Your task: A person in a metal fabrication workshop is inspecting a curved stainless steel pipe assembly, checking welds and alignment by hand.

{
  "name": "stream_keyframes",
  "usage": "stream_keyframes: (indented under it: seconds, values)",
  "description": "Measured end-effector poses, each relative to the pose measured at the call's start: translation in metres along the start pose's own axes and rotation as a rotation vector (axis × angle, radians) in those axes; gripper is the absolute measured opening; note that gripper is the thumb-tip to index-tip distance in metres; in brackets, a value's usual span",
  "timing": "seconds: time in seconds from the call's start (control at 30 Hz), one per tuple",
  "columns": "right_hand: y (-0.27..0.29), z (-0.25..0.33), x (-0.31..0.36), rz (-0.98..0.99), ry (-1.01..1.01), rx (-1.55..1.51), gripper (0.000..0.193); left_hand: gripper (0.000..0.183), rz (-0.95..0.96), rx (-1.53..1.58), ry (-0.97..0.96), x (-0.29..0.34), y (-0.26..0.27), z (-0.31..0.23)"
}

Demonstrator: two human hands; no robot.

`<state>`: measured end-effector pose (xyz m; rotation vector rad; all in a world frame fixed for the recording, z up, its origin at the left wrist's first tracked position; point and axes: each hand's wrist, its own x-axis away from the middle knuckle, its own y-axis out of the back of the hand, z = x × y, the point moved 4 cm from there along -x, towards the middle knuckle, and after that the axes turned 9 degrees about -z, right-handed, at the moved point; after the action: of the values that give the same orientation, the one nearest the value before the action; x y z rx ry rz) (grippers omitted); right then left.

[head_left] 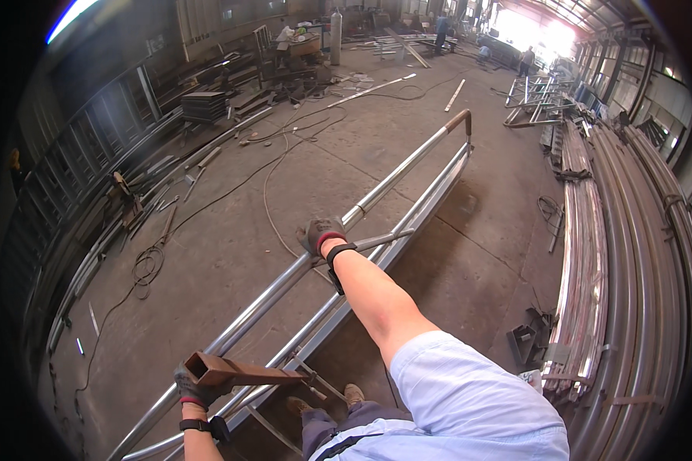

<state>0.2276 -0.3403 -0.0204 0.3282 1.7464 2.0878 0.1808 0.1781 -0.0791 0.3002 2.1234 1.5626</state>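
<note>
A long frame of shiny metal tubes runs diagonally from the lower left to the upper middle. My right hand, in a dark grey glove with a red cuff, is closed over the frame's upper rail near its middle. At lower left my left hand, gloved alike, wraps round a rusty square tube by its open end, close to the same rail; some of its fingers are hidden. The tube's other end lies over the lower rail. Brown rusty tubing forms the frame's far corner.
Bundled long metal tubes line the right side. Cables trail across the concrete floor. Scrap and stacked plates lie left, near a gas cylinder. People stand far back. My shoes are beside the frame.
</note>
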Motion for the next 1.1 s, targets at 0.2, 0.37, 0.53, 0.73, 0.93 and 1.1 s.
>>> stream_keyframes:
  seconds: [0.2,0.37,0.53,0.73,0.93,1.1]
  values:
    - [-0.004,-0.002,-0.002,0.022,-0.014,-0.002,0.054,0.075,0.016,0.001,0.005,-0.002,0.000,-0.001]
    - [0.003,0.003,0.003,0.027,-0.009,0.029,0.055,0.075,0.031,0.002,0.019,-0.002,0.001,-0.001]
    - [0.009,0.002,0.005,0.043,-0.022,0.021,0.057,0.076,0.062,-0.005,0.030,-0.004,0.002,-0.003]
    - [0.012,0.003,0.008,0.049,-0.023,0.005,0.055,0.076,0.073,0.047,0.046,-0.004,0.006,-0.008]
    - [0.011,0.003,0.007,0.032,-0.018,0.001,0.053,0.076,0.084,0.060,0.087,-0.003,0.003,-0.005]
    - [0.015,0.004,0.009,0.043,-0.004,0.017,0.053,0.074,0.099,-0.040,0.021,-0.004,0.004,-0.008]
